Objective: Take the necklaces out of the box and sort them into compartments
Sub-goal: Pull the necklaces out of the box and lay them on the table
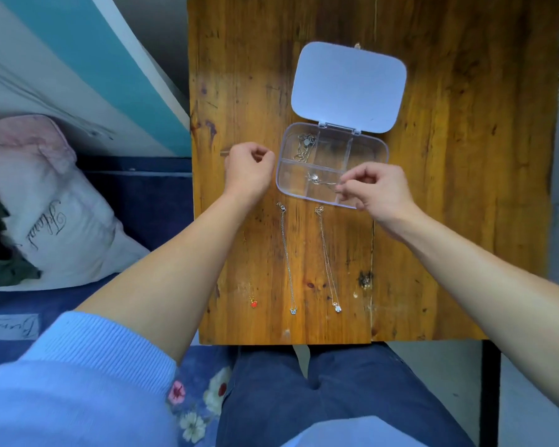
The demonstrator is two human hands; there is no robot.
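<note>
Right now the right hand [376, 188] has thumb and forefinger pressed together on the fine chain of a silver necklace with a round pendant [315, 179], the pinch sitting over the near edge of the clear plastic compartment box [380, 149]; the pendant itself lies at the divider between the near-left and near-middle compartments, and the chain runs from it toward the fingertips. The left hand [249, 169] is curled loosely just beside the box's left wall, fingers folded in; whether it holds anything I cannot tell. One more silver necklace [304, 146] sits bunched in the far-left compartment, its chain trailing over the divider. The box's pale blue lid [349, 87] lies flung open flat on the worn wooden table [449, 188] behind it.

Nearer the person, three necklaces are laid out straight on the wood: one with a red pendant [254, 303] whose chain is too faint to follow, one with a small blue pendant [293, 311], and one with a pale flower-like pendant [337, 307], well apart from each other.

The likely trouble is the chain: it is thin, and a pull could snag it on the divider or drag the light box along since nothing steadies it. A loose pinch could also let it slip back and knot with itself, and a careless sweep might disturb the chains already laid straight
</note>
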